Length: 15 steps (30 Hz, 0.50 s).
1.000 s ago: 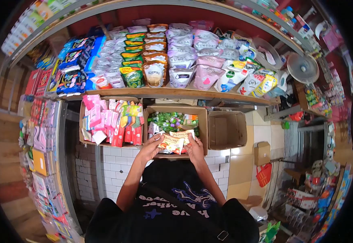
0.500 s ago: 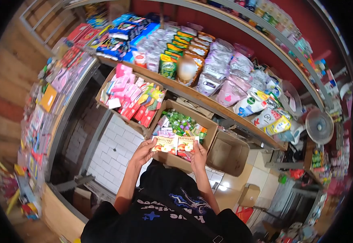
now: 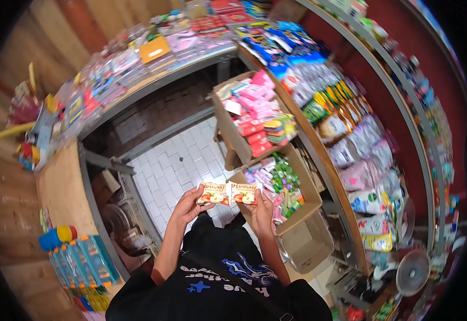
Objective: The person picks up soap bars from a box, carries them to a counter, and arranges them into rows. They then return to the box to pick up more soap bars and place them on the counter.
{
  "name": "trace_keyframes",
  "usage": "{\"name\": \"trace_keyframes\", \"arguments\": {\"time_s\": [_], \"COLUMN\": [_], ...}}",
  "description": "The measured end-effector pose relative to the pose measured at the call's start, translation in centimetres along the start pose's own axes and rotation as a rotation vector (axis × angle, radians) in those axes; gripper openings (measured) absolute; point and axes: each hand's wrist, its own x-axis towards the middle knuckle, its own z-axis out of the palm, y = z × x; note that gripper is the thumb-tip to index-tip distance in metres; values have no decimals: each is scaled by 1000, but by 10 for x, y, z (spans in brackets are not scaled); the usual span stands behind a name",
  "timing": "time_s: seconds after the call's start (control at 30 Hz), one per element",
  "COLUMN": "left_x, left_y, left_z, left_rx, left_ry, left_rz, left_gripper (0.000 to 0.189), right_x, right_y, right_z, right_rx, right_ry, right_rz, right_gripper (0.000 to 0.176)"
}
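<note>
My left hand (image 3: 190, 204) grips a cream packet (image 3: 213, 193) marked "Harmony" with fruit printed on it. A second, matching packet (image 3: 245, 193) is held by my right hand (image 3: 261, 207). The two packets lie side by side, faces up, their inner edges touching or nearly so, in front of my body. Just right of them stands an open cardboard box (image 3: 311, 187) with green, purple and pink packs inside. Fingers of both hands are closed around the outer edges of the packets.
A carton (image 3: 232, 131) of pink and red packs stands ahead, beside a smaller open box (image 3: 307, 246). Shelves with pouches (image 3: 332, 128) run along the right. A goods-covered table (image 3: 164, 68) curves across the left, with a teal organizer (image 3: 86, 262) at lower left.
The view has turned left, so the boxes and shelves now appear further right. Both hands still hold the packets, which are now over the tiled floor instead of the box.
</note>
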Motion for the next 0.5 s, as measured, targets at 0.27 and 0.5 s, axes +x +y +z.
{"name": "trace_keyframes", "arguments": {"time_s": [0.27, 0.5], "left_x": [-71, -145], "left_y": [62, 103], "left_z": [-104, -186], "left_rx": [-122, -246], "left_ry": [127, 229], "left_rz": [226, 428], "left_gripper": [37, 40], "right_x": [15, 21], "right_y": [62, 139], "right_z": [124, 229], "right_rx": [-168, -267], "right_ry": [-243, -431], "right_rz": [186, 330], "right_gripper": [36, 36]}}
